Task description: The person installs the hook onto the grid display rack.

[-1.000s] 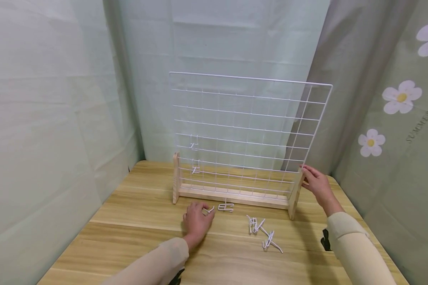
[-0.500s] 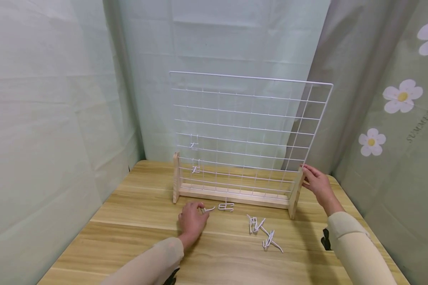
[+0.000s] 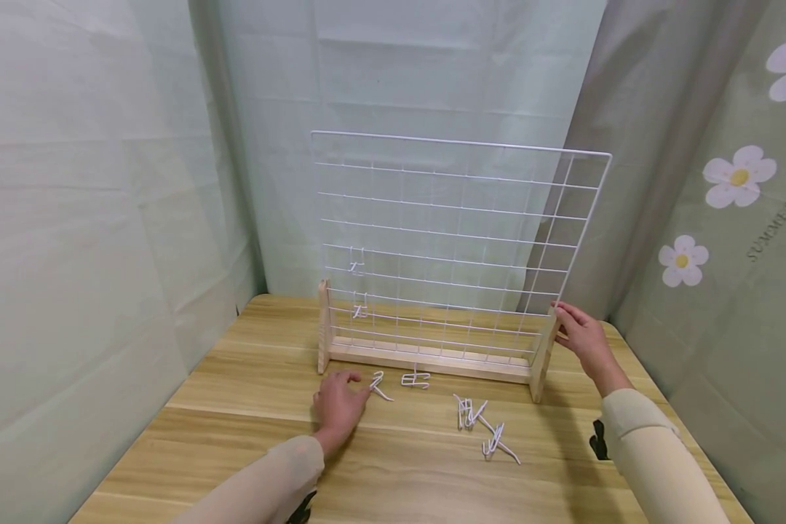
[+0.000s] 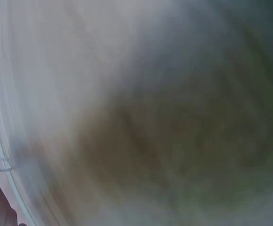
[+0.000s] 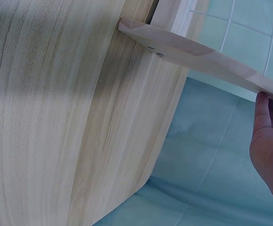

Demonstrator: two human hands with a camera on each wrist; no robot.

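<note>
In the head view my left hand (image 3: 340,404) is low over the table, pinching a white wire hook (image 3: 379,386) at its fingertips. The hook's prong points down and to the right. At the left edge of the left wrist view, a bit of the hand shows beside the hook (image 4: 2,165); the rest is blurred. My right hand (image 3: 583,338) grips the top of the right wooden upright (image 3: 545,356), where the white wire grid panel (image 3: 458,233) meets it. In the right wrist view the fingers lie against that upright (image 5: 211,61).
Two hooks (image 3: 359,311) hang on the left side of the grid. A loose hook (image 3: 415,380) lies before the wooden base (image 3: 426,358). More hooks (image 3: 494,440) lie on the wooden table (image 3: 406,480) to the right. Curtains (image 3: 105,218) enclose the table.
My left hand has drawn back to the left. The hook at its fingertips has turned, its prong swinging from up-right to down-right. My right hand has stayed on the upright.
</note>
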